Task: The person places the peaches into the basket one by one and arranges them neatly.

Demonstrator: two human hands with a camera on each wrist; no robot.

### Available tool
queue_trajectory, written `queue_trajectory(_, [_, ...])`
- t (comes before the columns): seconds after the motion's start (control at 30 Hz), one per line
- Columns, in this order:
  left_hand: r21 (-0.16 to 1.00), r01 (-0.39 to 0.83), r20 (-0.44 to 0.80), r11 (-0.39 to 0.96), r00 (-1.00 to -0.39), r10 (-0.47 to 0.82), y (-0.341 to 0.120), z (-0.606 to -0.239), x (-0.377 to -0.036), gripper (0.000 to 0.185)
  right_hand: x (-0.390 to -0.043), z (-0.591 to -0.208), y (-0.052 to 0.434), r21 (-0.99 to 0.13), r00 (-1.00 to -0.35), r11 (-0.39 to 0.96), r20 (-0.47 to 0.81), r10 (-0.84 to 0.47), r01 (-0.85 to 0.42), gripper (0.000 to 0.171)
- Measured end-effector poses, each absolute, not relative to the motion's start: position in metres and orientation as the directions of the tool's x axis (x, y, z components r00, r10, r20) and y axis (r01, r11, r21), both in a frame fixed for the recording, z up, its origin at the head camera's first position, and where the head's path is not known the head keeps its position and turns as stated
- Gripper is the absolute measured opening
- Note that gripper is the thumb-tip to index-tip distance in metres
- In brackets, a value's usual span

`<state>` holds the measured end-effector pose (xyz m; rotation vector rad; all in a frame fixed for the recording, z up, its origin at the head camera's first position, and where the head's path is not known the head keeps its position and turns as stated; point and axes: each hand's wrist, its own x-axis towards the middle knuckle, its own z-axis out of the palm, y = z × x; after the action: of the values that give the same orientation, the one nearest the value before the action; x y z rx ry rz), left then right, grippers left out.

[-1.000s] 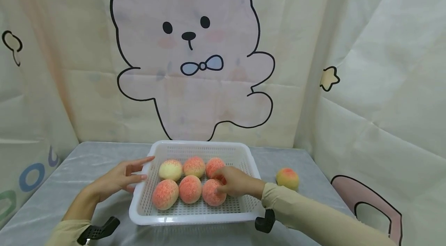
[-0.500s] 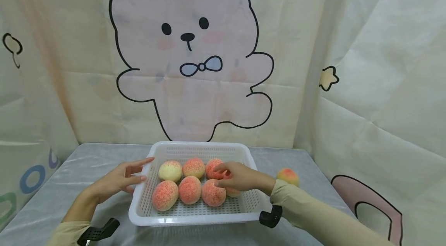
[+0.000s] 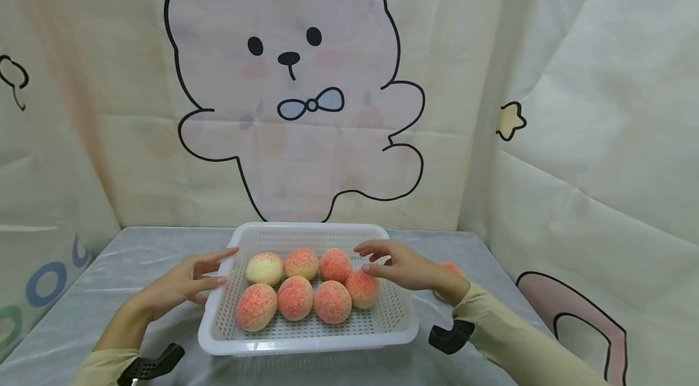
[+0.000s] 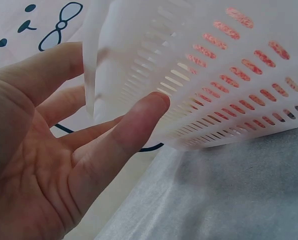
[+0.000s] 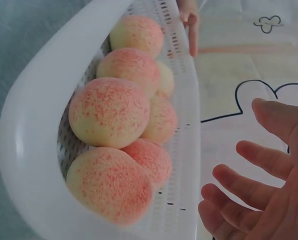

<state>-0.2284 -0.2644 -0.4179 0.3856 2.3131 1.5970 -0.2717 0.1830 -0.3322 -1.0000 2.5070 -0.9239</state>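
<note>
White slotted basket sits on the grey table, centre front. 7 peaches inside: 3 in the back row, 4 in the front row, packed touching. Back-left one is pale yellow, the rest pink-speckled. Front-right peach lies just under the right hand.

Right hand: fingers spread and relaxed, palm down, holding nothing. It hovers over the basket's right side, above that front-right peach, not touching it as far as I can tell. Right wrist view confirms it: fingers loose and apart, basket wall beside them, peaches stacked behind the wall.

Left hand: fingers nearly straight, nothing gripped. Fingertips sit at the basket's left rim. In the left wrist view a fingertip looks pressed against the slotted wall, pink fruit showing through the slots.

1 more peach lies on the table outside the basket, right of it, mostly hidden behind the right wrist.

Background: cloth backdrop with a bunny drawing.
</note>
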Motion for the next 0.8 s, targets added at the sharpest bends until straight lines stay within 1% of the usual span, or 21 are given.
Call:
queue_trajectory(0.2, [0.947,0.068,-0.075,0.313,-0.903,0.423,-0.265,-0.418,-0.230,0.070,-0.271,-0.327,0.200,-0.664,-0.724,0.540,0.002,-0.690,-0.516,0.044])
queue_trajectory(0.33, [0.945,0.059,-0.083,0.322,-0.908,0.410,-0.267,-0.419,-0.230,0.070,-0.271,-0.325,0.208,-0.675,-0.732,0.526,0.031,-0.681,-0.518,0.044])
queue_trajectory(0.6, [0.935,0.039,-0.107,0.353,-0.917,0.385,-0.267,-0.418,-0.229,0.071,-0.270,-0.327,0.229,-0.700,-0.768,0.521,0.061,-0.637,-0.488,0.045])
queue_trajectory(0.8, [0.938,0.032,-0.111,0.345,-0.916,0.386,-0.266,-0.419,-0.229,0.070,-0.273,-0.331,0.247,-0.699,-0.771,0.507,0.101,-0.628,-0.504,0.043])
